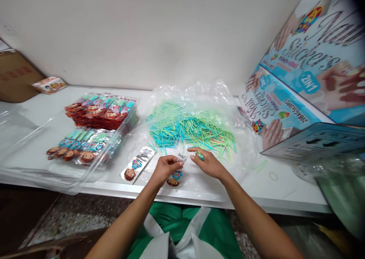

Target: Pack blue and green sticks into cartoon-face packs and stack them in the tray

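Observation:
My left hand (pixel 169 168) pinches the top of a small clear pouch (pixel 174 178) printed with a cartoon figure. Close on its right is my right hand (pixel 207 163), its index finger stretched toward the pouch's mouth. A small bundle of green sticks (pixel 200 156) shows between its curled fingers. Just beyond both hands, a heap of thin green and blue sticks (pixel 182 128) lies on a clear plastic sheet (pixel 242 145). To the left of my left hand lies a flat stack of printed pouches (pixel 138 165).
A clear plastic tray (pixel 85 183) on the left holds filled pouches (pixel 82 147), with a taller pile (pixel 99 111) behind. Large nail sticker cartons (pixel 293 95) stand at the right. A brown box (pixel 17 76) and a small box (pixel 49 85) are at the far left.

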`<control>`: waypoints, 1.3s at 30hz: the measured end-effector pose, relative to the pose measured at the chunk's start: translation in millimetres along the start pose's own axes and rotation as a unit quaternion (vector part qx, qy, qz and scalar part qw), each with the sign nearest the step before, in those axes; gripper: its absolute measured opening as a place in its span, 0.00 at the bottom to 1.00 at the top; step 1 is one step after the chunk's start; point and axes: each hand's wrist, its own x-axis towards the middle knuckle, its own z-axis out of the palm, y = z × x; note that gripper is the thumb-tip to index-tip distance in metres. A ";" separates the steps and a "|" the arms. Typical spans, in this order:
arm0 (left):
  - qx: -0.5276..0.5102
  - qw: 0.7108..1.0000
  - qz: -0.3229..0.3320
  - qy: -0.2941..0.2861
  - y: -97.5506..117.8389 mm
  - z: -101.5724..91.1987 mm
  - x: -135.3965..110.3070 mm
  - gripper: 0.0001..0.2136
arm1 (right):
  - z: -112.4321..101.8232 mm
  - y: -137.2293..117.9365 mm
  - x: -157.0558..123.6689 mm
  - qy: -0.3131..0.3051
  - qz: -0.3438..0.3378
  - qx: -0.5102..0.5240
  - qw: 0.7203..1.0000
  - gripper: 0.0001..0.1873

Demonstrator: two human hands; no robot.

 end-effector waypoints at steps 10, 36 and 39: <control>0.148 0.980 0.129 -0.035 14.7 6.3 -15.2 0.07 | -24.0 -15.9 11.4 -0.239 -0.018 -0.135 0.962 0.36; 0.453 0.844 0.231 -0.170 7.6 19.2 -24.9 0.09 | -22.7 -22.3 18.0 -0.316 0.000 -0.054 0.947 0.49; 0.389 0.891 0.167 -0.165 4.6 19.7 -25.6 0.11 | -27.1 -20.4 17.7 -0.275 -0.016 -0.055 0.960 0.32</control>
